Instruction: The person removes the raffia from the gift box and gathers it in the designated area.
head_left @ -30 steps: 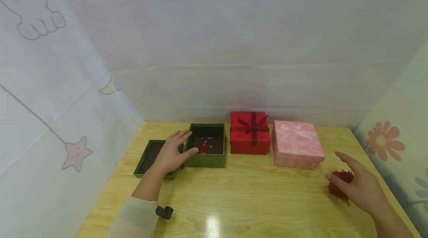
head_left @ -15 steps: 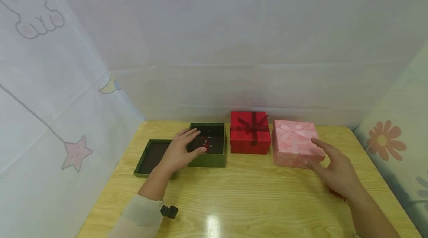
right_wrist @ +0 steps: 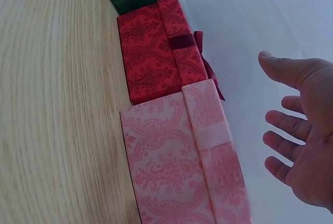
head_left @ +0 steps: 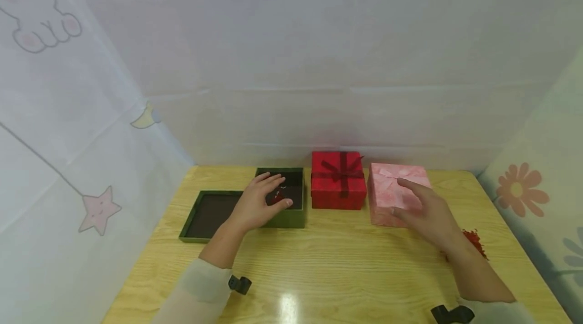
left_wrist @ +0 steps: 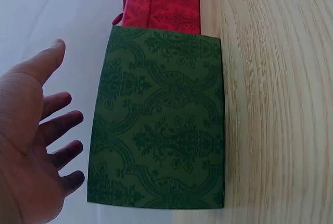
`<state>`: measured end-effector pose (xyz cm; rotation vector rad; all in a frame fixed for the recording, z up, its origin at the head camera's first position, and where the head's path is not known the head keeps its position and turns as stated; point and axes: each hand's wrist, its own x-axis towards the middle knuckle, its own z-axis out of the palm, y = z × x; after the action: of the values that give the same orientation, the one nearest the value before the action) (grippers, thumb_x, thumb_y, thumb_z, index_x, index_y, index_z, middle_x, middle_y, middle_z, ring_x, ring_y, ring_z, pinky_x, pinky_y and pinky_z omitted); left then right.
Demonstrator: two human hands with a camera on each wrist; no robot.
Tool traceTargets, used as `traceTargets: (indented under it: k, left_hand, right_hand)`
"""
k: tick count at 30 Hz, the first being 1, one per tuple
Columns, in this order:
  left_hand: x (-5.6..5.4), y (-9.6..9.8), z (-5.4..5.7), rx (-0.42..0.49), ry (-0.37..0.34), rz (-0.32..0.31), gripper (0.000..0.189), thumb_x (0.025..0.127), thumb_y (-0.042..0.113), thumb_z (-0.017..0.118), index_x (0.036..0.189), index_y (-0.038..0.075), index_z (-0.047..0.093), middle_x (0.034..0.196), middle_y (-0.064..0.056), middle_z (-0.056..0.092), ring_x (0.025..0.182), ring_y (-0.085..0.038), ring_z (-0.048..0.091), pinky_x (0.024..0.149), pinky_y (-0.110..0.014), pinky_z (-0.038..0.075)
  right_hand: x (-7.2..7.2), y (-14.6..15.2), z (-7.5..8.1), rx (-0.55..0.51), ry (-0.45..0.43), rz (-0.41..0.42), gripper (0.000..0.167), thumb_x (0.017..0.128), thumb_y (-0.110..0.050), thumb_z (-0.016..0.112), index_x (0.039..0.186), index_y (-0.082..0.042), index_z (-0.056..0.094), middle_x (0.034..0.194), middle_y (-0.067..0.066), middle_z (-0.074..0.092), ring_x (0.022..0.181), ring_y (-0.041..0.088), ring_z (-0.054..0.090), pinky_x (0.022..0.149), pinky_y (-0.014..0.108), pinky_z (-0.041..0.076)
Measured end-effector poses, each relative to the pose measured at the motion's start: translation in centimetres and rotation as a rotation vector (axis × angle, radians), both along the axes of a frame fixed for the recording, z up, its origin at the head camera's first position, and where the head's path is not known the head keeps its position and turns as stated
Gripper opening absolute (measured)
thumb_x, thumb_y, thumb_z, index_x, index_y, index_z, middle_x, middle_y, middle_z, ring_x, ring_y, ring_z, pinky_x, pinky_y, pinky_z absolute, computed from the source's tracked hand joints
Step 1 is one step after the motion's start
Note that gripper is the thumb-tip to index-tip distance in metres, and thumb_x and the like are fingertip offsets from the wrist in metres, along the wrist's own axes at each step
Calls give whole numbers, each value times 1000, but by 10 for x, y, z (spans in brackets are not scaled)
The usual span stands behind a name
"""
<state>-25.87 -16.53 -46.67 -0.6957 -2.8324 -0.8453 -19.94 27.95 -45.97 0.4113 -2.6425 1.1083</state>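
My left hand [head_left: 257, 206] hovers over the near left part of an uncovered green gift box [head_left: 287, 219], fingers spread and holding nothing. Some red and white bits [head_left: 278, 195] lie inside that box, partly hidden by the hand. In the left wrist view the patterned green side stands beside my loose fingers. My right hand [head_left: 428, 212] is above the pink gift box [head_left: 387, 202], fingers extended with nothing between them. The pink box has its lid on, with a pale ribbon bow partly covered by the hand. In the right wrist view the fingers are apart from the pink box.
A red gift box [head_left: 338, 195] with a dark ribbon bow stands between the green and pink boxes. The green box's lid [head_left: 211, 215] lies upturned at the left. Red shredded filler [head_left: 475, 243] sits on the wooden table [head_left: 346, 273] at the right, partly behind my right forearm.
My right hand has moved left and away from the red shredded filler to above the pink box. My left hand has shifted right, farther over the green box.
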Motion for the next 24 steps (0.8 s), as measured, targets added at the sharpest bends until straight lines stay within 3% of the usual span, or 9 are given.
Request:
traceTargets:
  k: [4,11,24]
  left_hand:
    - [-1,9,0,-2,4,-21,74,96,58,67,155,16,52,161,-1,46,154,-30,28,119,-62,31]
    - [-4,25,1,2,-21,-37,73,97,57,68,156,17,51,160,1,46,155,-27,26,117,-55,38]
    - [-16,46,-5,-43,-20,-33,70,97,52,71,154,17,53,158,-1,49,153,-28,31,120,-54,34]
  right_hand:
    - [-7,-8,2,20,5,13,72,89,-34,85,150,-11,55,146,20,56,135,47,50,101,71,42]
    - [-22,-21,-3,54,35,34,72,86,-24,88,147,-4,56,140,25,60,132,48,51,106,69,39]
    - [-47,-40,-7,113,-26,54,78,86,-30,87,152,-5,52,147,19,57,138,44,47,113,65,34]
